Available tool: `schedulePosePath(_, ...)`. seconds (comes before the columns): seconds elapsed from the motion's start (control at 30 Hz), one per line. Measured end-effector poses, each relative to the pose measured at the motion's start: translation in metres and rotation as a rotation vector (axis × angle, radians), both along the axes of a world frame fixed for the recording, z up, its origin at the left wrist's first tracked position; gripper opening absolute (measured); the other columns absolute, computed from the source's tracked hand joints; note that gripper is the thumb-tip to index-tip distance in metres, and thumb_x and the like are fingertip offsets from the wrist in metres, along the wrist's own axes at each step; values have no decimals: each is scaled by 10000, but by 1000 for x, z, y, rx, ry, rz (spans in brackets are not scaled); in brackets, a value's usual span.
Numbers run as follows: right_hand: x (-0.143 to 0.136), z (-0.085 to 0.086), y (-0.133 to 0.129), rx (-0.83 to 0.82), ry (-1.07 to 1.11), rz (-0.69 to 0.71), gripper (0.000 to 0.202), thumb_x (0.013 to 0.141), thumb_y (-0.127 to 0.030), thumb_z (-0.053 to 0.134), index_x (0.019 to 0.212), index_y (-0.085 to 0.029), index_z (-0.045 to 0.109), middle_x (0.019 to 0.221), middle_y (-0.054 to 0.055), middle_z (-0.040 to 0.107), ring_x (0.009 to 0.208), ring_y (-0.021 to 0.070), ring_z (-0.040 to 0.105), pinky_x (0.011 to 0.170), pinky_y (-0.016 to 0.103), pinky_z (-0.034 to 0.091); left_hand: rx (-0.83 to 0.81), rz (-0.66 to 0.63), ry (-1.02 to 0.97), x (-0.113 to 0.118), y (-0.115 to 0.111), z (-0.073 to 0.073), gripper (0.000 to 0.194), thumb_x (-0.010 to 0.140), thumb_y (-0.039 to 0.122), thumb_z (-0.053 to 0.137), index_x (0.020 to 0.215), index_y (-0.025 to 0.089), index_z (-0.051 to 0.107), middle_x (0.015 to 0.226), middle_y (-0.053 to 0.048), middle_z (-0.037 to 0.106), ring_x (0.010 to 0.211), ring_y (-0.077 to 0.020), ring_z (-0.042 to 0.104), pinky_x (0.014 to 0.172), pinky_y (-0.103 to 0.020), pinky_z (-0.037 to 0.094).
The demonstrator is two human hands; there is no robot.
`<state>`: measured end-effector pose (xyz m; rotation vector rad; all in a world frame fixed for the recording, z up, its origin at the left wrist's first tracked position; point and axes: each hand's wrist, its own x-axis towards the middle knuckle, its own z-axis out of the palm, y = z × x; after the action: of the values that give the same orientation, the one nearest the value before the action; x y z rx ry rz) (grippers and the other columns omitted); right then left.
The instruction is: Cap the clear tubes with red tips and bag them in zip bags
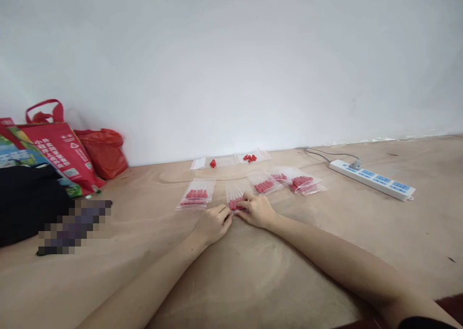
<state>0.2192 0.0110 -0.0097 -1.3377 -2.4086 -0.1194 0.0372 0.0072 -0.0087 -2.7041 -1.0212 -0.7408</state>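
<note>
A clear plastic bag with pink-red pieces and thin pale sticks lies between my hands. My left hand pinches its near edge at the left corner. On the other side, my right hand has its fingers closed on the same bag, over the pink-red pieces and the near edge. Left of it lies a similar filled bag. To the right are more filled bags, one close to my right hand and a stack farther right.
Near the white wall lie flat clear bags with small red pieces. A white power strip with a plugged cord sits at right. A red shopping bag, red plastic bag and black item stand at left on the wooden table.
</note>
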Motion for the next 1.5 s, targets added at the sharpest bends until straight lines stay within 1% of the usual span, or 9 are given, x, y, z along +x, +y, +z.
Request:
schedulePosePath(0.17, 0, -4, 2, 17, 7, -48, 204, 821, -309, 440, 889, -228, 615, 890, 35, 573, 750, 135, 560, 524, 223, 321, 40, 17, 14, -1, 1, -3, 215, 830, 172, 359, 700, 171, 531, 653, -23, 551, 552, -137, 537, 524, -242, 415)
schedulePosePath(0.37, -1, -6, 2, -8, 69, -134, 234, 816, -387, 460, 906, -226, 606, 872, 40, 573, 735, 144, 557, 533, 226, 340, 30, 12, -14, -1, 1, -3, 187, 813, 166, 378, 713, 171, 536, 705, -27, 592, 600, -136, 564, 559, -240, 436)
schedulePosePath(0.5, 21, -7, 0, 17, 169, -11, 315, 771, -453, 516, 972, -224, 597, 926, 48, 549, 771, 145, 544, 595, 229, 378, 26, 19, -43, -5, 0, 0, 189, 817, 171, 381, 731, 168, 549, 723, -33, 616, 618, -142, 583, 567, -249, 457)
schedulePosePath(0.6, 45, -7, -2, 5, 202, 120, 364, 751, -472, 532, 987, -203, 603, 945, 62, 535, 788, 147, 538, 642, 241, 399, 16, -15, -50, -13, 1, 3, 162, 819, 241, 431, 864, 171, 571, 874, -52, 641, 745, -157, 612, 638, -258, 488)
schedulePosePath(0.7, 59, -7, -4, 12, 159, 172, 335, 782, -443, 495, 987, -205, 613, 944, 68, 546, 772, 146, 539, 649, 250, 400, 81, -85, 12, -23, 6, 5, 246, 823, 324, 464, 987, 176, 573, 995, -70, 634, 874, -181, 611, 736, -280, 500)
schedulePosePath(0.93, 47, -10, 1, 166, -80, 193, 335, 885, -265, 318, 873, -185, 643, 788, 63, 607, 722, 142, 527, 613, 251, 346, 246, -136, 154, -26, 21, -4, 281, 881, 200, 344, 930, 165, 618, 931, -72, 662, 788, -170, 638, 662, -267, 518)
schedulePosePath(1.07, 44, -12, 4, 257, -90, 174, 300, 876, -215, 338, 849, -167, 633, 750, 54, 610, 698, 136, 518, 567, 247, 319, 294, -103, 149, -20, 26, -5, 310, 887, 174, 311, 891, 152, 620, 896, -70, 664, 771, -162, 639, 649, -251, 518)
schedulePosePath(1.33, 47, -17, 8, 476, -58, 211, 215, 852, -268, 437, 808, -180, 628, 706, 28, 608, 677, 127, 497, 539, 245, 292, 445, -178, 90, -19, 27, -5, 288, 883, 134, 338, 772, 138, 603, 732, -34, 658, 602, -116, 620, 510, -195, 485)
schedulePosePath(1.5, 47, -17, 9, 555, -96, 222, 217, 845, -181, 432, 730, -169, 617, 640, 16, 586, 617, 113, 473, 520, 252, 268, 565, -199, 55, -20, 26, -3, 226, 873, 127, 384, 812, 136, 602, 775, -41, 668, 664, -125, 632, 579, -207, 506)
